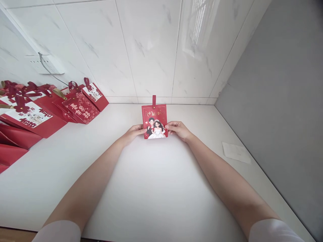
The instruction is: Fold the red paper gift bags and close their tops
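A small red gift bag is upright near the back of the white table, in the middle of the head view. Its front bears a cartoon bride and groom under gold lettering, and a dark red ribbon loop sticks up from its top. My left hand grips the bag's left side, thumb on the front. On the opposite side my right hand pinches the right edge, also with the thumb in front. Fingers behind the bag are hidden. Whether its base touches the table I cannot tell.
Several red gift bags with ribbon loops stand crowded along the left. Behind the table rises a tiled wall with a socket and grey cable. A pale flat piece lies at right, beside a grey panel.
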Motion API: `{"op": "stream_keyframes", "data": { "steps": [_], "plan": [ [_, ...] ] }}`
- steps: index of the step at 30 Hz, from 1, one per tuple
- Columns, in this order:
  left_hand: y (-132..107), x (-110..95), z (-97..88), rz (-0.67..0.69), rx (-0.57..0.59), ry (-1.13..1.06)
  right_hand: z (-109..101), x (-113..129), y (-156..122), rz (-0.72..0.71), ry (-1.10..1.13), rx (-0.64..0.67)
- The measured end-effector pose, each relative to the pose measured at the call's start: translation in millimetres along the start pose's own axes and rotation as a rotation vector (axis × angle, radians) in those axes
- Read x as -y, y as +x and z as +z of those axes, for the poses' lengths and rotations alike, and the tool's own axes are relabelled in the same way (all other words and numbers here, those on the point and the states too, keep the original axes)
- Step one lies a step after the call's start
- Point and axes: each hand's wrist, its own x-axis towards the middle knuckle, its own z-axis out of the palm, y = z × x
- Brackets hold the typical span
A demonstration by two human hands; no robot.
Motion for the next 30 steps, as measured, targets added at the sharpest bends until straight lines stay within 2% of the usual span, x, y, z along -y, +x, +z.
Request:
{"op": "stream_keyframes", "data": {
  "steps": [5, 15, 20, 22, 27, 30],
  "plan": [
    [-1.6, 2.3, 0.9, 0.062, 0.013, 0.013, -0.6, 0.9, -1.5, 0.006, -0.002, 0.028],
    [0.1, 1.2, 4.2, 0.038, -0.031, 0.000, 2.5, 3.2, -3.8, -0.016, -0.015, 0.034],
    [3.5, 1.5, 5.4, 0.063, -0.078, -0.128, 7.8, -3.7, -0.7, -0.152, -0.013, -0.115],
    [5.2, 2.6, 4.7, 0.084, -0.106, -0.204, 7.8, -6.5, 1.1, -0.178, -0.020, -0.137],
    [6.7, 5.7, 2.8, 0.084, -0.138, -0.189, 6.0, -9.5, 3.6, -0.132, -0.041, -0.025],
    [4.4, 4.0, 4.7, 0.077, -0.104, -0.112, 6.0, -9.3, 3.9, -0.126, -0.058, -0.022]
  ]
}}
